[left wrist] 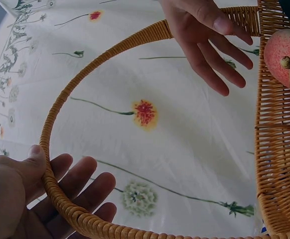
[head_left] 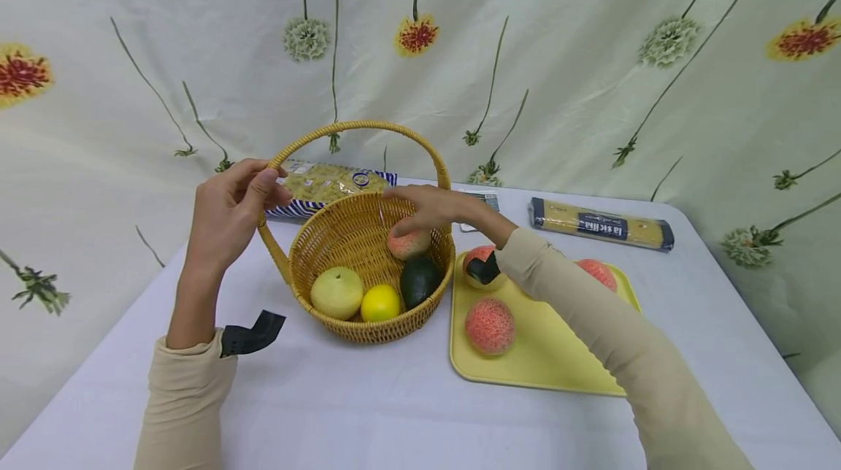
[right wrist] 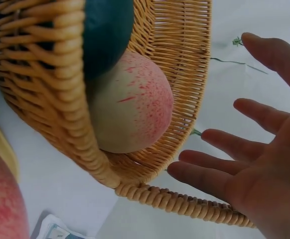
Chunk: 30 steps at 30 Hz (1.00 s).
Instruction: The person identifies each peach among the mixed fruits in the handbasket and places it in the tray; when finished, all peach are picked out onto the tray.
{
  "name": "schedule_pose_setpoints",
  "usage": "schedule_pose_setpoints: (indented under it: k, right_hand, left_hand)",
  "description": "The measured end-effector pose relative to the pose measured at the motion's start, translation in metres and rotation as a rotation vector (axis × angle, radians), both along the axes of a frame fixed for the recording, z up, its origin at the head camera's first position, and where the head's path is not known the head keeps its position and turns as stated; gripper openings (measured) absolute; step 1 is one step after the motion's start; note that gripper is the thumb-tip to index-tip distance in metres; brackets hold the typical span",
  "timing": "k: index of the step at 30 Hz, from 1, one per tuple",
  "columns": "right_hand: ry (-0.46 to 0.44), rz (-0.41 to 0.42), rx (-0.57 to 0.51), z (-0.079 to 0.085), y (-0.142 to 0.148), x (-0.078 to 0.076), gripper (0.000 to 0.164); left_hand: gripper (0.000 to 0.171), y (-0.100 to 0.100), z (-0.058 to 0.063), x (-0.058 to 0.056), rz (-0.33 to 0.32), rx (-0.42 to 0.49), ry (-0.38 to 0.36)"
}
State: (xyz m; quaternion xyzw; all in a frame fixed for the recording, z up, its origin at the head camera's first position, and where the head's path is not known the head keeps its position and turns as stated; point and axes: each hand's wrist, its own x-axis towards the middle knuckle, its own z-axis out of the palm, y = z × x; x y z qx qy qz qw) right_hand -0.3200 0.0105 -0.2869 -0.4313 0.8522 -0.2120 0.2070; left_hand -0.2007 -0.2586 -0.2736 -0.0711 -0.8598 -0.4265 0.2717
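Peach (head_left: 409, 242) sits inside wicker basket (head_left: 342, 236) on tabletop (head_left: 368, 397), w/ right hand (head_left: 430, 209) just above it, fingers (right wrist: 210, 179) spread loose, holding nothing. Left hand (head_left: 226, 211) grips basket handle (left wrist: 60, 194). Avocado (head_left: 419, 280) beside peach.

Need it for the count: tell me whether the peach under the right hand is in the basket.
In: the peach lies inside the basket, beside the avocado.

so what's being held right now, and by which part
The left hand holds the basket by its arched handle, thumb over it and fingers beneath. The right hand is open above the peach, holding nothing.
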Motion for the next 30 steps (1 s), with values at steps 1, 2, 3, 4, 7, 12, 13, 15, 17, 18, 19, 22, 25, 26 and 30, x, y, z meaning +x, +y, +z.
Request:
schedule_pose_setpoints:
  k: [1,2,3,4,7,12,13,15,17,18,19,22,25,26,30]
  right_hand:
    - [-0.003,-0.007,0.019,0.001,-0.002,-0.001,0.067]
    - [-0.005,-0.013,0.039,0.001,-0.003,-0.002,0.067]
    - [-0.005,-0.018,0.058,0.001,-0.005,-0.003,0.067]
    - [-0.007,-0.017,0.076,0.002,-0.006,-0.003,0.068]
    - [-0.018,-0.017,0.124,0.001,-0.01,-0.005,0.069]
    - [-0.045,-0.02,0.169,-0.001,-0.014,-0.008,0.069]
    - [-0.051,-0.017,0.172,-0.002,-0.015,-0.008,0.068]
    - [-0.073,-0.016,0.18,-0.004,-0.016,-0.01,0.068]
    - [-0.094,-0.015,0.187,-0.005,-0.018,-0.011,0.068]
    - [-0.105,-0.014,0.188,-0.006,-0.018,-0.012,0.069]
    - [-0.119,-0.015,0.188,-0.007,-0.019,-0.013,0.07]
    - [-0.134,-0.028,0.198,-0.008,-0.022,-0.014,0.072]
    - [-0.121,-0.035,0.221,-0.009,-0.026,-0.016,0.073]
    - [-0.111,-0.039,0.233,-0.009,-0.027,-0.017,0.073]
    - [-0.066,-0.044,0.287,-0.008,-0.029,-0.018,0.073]
  left_hand:
    - [0.03,0.0,0.0,0.0,-0.001,0.0,0.0]
    - [0.03,0.0,0.0,0.0,-0.001,0.0,0.001]
    - [0.03,0.0,0.0,0.0,-0.001,0.0,0.001]
    - [0.03,0.0,0.0,0.0,-0.001,0.0,0.002]
    - [0.03,0.0,0.0,0.0,-0.001,-0.001,0.004]
    - [0.031,0.001,0.0,0.0,-0.003,-0.003,0.007]
    - [0.031,0.001,0.0,0.0,-0.003,-0.003,0.007]
    - [0.031,0.001,0.0,0.0,-0.005,-0.005,0.009]
    - [0.031,0.001,0.0,0.0,-0.005,-0.007,0.009]
    - [0.031,0.001,0.0,0.0,-0.005,-0.007,0.009]
    - [0.031,0.001,0.0,0.0,-0.005,-0.008,0.008]
    - [0.03,0.0,0.0,0.0,-0.005,-0.009,0.005]
    - [0.03,-0.001,0.0,0.0,-0.003,-0.008,0.001]
    - [0.03,-0.001,0.001,0.0,-0.003,-0.008,0.001]
    - [0.03,-0.001,0.001,0.0,-0.009,-0.003,0.007]
